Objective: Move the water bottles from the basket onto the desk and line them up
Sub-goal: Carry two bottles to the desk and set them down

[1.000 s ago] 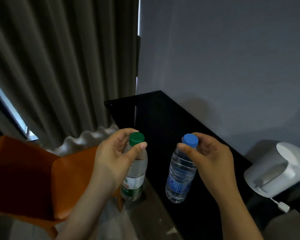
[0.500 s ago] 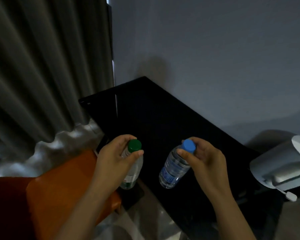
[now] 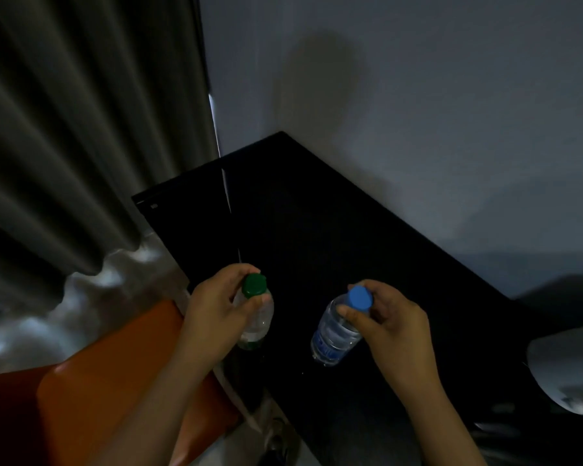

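Observation:
My left hand (image 3: pixel 216 307) grips a clear water bottle with a green cap (image 3: pixel 254 319) by its neck, holding it upright over the left edge of the black desk (image 3: pixel 317 223). My right hand (image 3: pixel 389 326) grips a second clear bottle with a blue cap and a blue label (image 3: pixel 335 334) by its neck, tilted, over the desk's near part. Whether either bottle's base touches the desk top is unclear. The basket is out of view.
An orange chair (image 3: pixel 115 381) stands at the lower left beside the desk. Grey curtains (image 3: pixel 81 129) hang on the left, and a grey wall backs the desk. A white appliance (image 3: pixel 566 371) sits at the desk's right end.
Both hands have carried the bottles forward and lower toward the desk top. The view has swung right and down, so the chair has slid to the lower left.

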Demonstrator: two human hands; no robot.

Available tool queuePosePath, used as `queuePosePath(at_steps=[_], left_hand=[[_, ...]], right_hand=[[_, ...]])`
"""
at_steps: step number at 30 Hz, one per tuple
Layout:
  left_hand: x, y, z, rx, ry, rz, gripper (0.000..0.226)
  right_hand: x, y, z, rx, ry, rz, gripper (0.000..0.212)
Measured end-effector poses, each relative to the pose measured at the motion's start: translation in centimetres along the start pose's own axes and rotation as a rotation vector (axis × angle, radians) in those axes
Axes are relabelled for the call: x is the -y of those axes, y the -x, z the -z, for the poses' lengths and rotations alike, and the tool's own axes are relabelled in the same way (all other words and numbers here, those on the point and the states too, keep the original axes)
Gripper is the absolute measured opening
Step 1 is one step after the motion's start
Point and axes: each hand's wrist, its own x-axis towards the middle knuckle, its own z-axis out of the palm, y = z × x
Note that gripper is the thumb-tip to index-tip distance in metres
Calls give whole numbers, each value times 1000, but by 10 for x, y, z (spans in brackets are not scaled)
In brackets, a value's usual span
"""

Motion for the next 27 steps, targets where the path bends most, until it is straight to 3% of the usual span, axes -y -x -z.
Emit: queuePosePath(at_steps=[12, 27], left_hand=[[52, -76, -20, -13, -22, -108, 33], [88, -89, -12, -55, 42, -130, 33]], right_hand=[[-26, -48, -6, -9, 91, -47, 36], [-23, -62, -37, 7, 42, -46, 34]])
